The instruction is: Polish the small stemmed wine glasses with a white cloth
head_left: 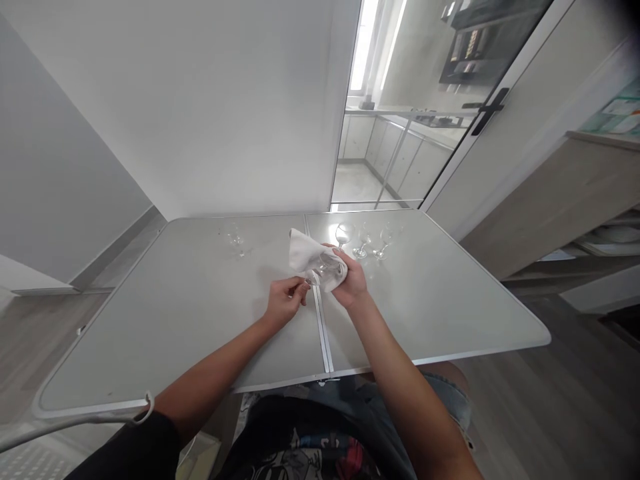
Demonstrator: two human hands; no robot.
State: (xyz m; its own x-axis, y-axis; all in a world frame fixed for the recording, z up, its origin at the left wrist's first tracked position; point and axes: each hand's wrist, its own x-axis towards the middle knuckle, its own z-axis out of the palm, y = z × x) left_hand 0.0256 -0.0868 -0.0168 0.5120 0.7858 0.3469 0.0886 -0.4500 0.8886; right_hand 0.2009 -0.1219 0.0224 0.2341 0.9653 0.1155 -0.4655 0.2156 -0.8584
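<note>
Your left hand (289, 299) pinches a glass (327, 268) by one end; your right hand's (352, 279) grip holds cloth (302, 251) around it, inside the near edge of the bench (440, 300).

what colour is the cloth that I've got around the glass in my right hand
The cloth is white, seen best in the head view.

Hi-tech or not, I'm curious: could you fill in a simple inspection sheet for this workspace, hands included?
Surface: pale table, metal strip running front to back.
Job's things: stemmed glass, partly wrapped in white cloth; single glass on the left half, three glasses on the right.
Clutter: shelf items, far right.
Hands: left hand grips the stem end; right hand holds the cloth around the bowl.
Cables: pale hooked length, lower left; cannot tell if cable.
Surroundings: glass door ahead, wooden shelving right.
</note>
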